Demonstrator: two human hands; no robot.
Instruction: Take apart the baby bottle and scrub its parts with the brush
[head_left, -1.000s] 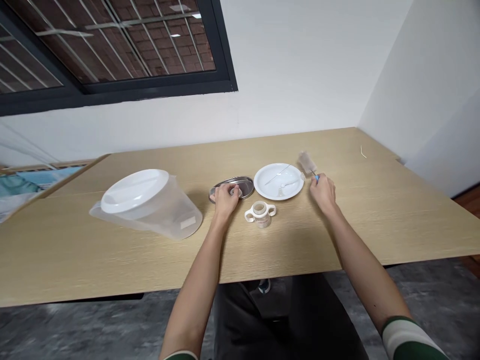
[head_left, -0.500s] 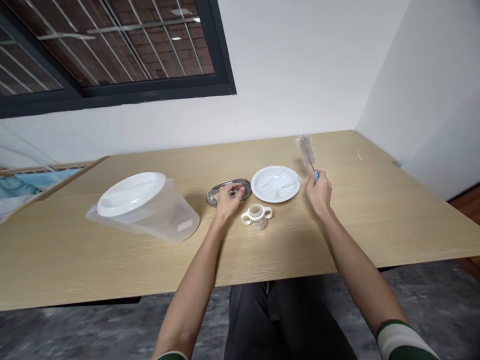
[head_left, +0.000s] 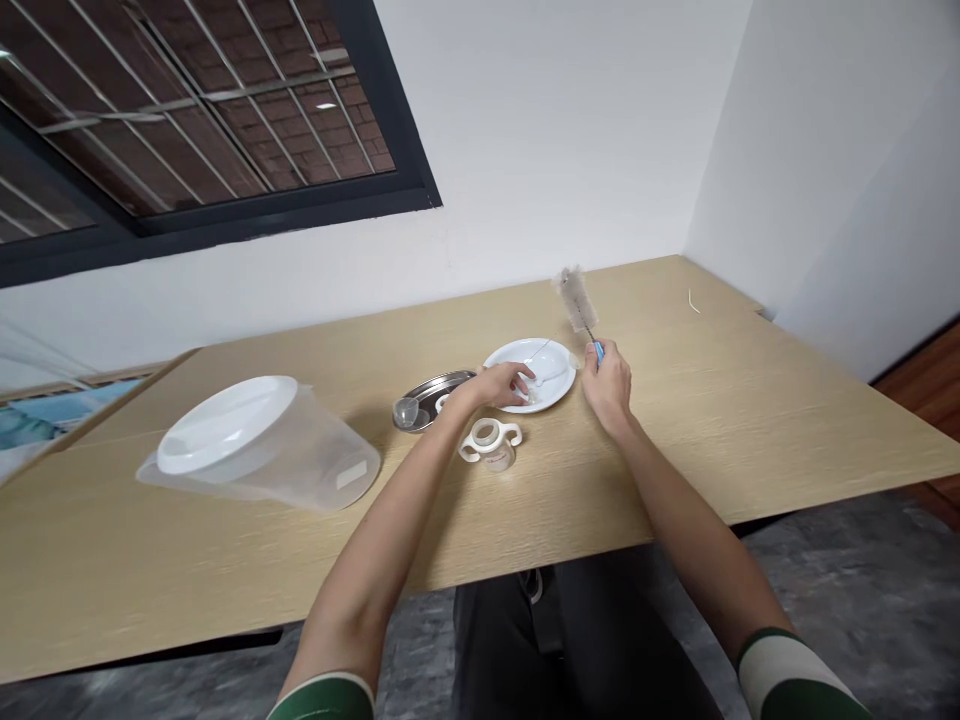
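My right hand (head_left: 609, 390) is closed round the blue handle of a bottle brush (head_left: 576, 298), whose pale bristle head points up and away, right of the white plate. My left hand (head_left: 506, 383) reaches over the left part of the white plate (head_left: 556, 398), fingers curved and apart. On the plate lie a thin wire-like stick and small clear pieces, partly covered by that hand. Below it on the table stands a small bottle with a white two-handled ring (head_left: 489, 440), its mouth uncovered. An oval metal tray (head_left: 427, 390) holds a clear cap (head_left: 406, 411) and a white ring, partly behind my left wrist.
A large translucent pitcher with a white lid (head_left: 262, 440) lies tilted on the left of the wooden table (head_left: 600, 500). A thin bent white straw-like piece (head_left: 693, 302) lies at the far right. A barred window (head_left: 225, 110) and white wall stand behind.
My left hand has moved right, from the metal tray to over the white plate. My right hand still holds the brush upright. The view has shifted slightly to the right.
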